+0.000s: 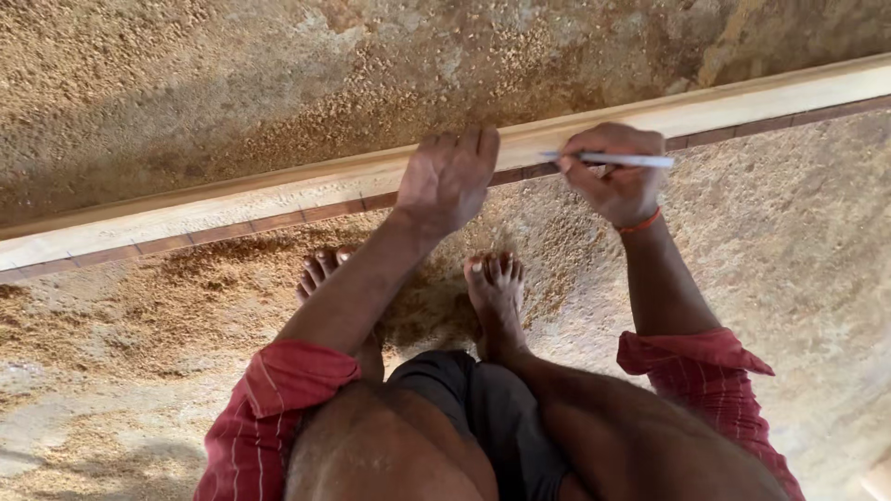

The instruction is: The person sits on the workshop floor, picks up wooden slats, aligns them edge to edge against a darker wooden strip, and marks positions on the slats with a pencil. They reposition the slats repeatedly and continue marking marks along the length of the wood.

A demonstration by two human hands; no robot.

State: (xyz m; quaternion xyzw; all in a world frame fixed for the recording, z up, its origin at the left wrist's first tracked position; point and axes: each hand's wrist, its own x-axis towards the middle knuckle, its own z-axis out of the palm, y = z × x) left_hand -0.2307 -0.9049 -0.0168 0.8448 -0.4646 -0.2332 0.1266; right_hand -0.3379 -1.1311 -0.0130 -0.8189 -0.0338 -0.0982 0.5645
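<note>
The left hand (447,178) presses flat, fingers spread, on a long pale wooden plank (278,190) lying across the sawdust-strewn floor (186,83). Just beside it, the right hand (614,176) grips a slim white pen (608,160) held over the plank.

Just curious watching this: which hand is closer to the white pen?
Right. The right hand holds the white pen in its fingers over the long wooden plank. The left hand rests on the plank beside it, apart from the pen.
</note>
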